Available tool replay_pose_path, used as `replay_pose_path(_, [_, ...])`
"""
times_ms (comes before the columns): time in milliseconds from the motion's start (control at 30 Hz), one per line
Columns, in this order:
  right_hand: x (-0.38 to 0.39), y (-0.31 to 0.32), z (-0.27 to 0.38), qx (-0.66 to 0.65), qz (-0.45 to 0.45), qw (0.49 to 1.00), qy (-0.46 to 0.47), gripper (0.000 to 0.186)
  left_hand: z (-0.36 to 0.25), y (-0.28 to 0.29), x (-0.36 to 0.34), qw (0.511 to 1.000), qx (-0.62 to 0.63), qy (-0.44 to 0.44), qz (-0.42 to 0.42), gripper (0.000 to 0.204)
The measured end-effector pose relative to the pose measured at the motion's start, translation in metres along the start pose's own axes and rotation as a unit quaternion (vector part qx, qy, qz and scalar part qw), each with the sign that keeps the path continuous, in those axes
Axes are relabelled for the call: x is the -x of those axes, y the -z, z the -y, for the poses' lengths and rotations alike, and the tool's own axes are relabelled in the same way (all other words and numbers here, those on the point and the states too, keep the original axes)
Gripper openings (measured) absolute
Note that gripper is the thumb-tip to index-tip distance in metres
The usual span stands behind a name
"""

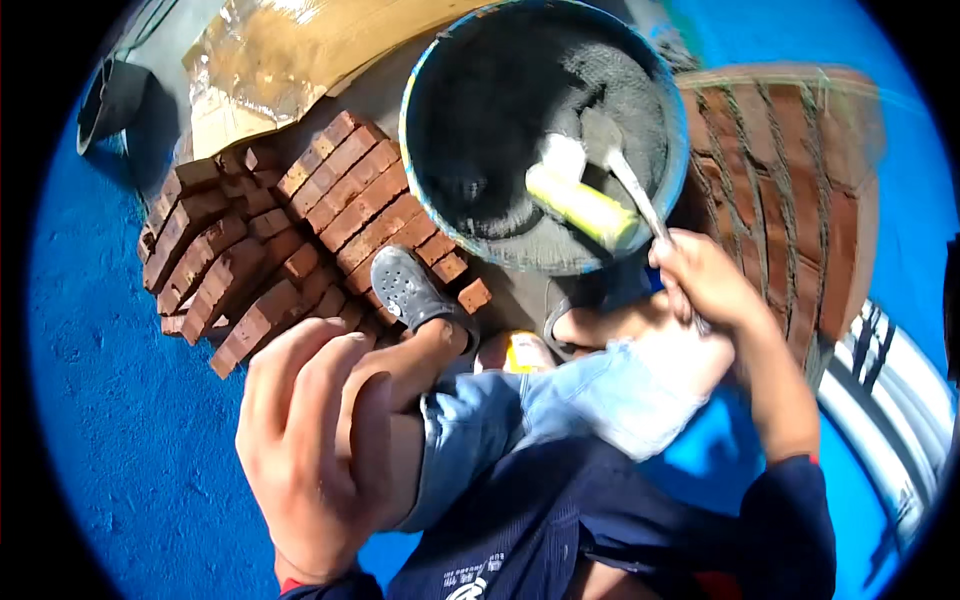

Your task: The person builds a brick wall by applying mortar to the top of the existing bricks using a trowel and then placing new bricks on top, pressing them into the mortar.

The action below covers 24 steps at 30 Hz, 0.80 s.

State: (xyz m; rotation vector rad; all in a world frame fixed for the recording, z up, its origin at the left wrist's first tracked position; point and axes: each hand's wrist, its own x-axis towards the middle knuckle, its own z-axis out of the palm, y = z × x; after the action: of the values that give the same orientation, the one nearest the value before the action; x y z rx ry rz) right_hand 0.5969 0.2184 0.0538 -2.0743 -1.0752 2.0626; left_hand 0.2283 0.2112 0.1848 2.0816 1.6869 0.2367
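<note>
My right hand (700, 280) is closed round the pale handle of a trowel (632, 190). The trowel's blade reaches into a large round blue-rimmed tub (410, 165) of grey powdery mortar (620, 85) and rests on the mix. Beside the blade lies a yellow and white cylindrical thing (580, 200); its kind is not clear. My left hand (310, 440) is raised in front of my left knee, its fingers apart and slightly bent, with nothing visible in it. To the right of the tub stands brickwork (770, 180) with grey mortar joints.
Stacked loose red bricks (340, 190) lie left of the tub, close to my grey shoe (410, 285). Cardboard (290, 60) covers the far left, near a dark bucket (110, 100). White pipes (890, 410) lie at the right. A white and yellow container (520, 352) stands between my feet.
</note>
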Motion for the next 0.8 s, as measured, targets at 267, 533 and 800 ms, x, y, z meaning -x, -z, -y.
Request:
replay_pose_path(267, [-0.008, 0.009, 0.009, -0.131, 0.077, 0.983, -0.1, 0.025, 0.003, -0.019, -0.061, 0.979, 0.004, 0.14, 0.149, 0.015])
replay_pose_path(533, [-0.01, 0.005, -0.012, -0.147, 0.051, 0.986, -0.063, 0.034, -0.064, -0.042, -0.03, 0.957, 0.098, 0.217, 0.165, 0.015])
replay_pose_path(800, [0.052, 0.04, -0.083, -0.232, -0.048, 0.961, -0.141, 0.063, -0.115, -0.035, 0.05, 0.829, 0.365, 0.424, 0.002, 0.012])
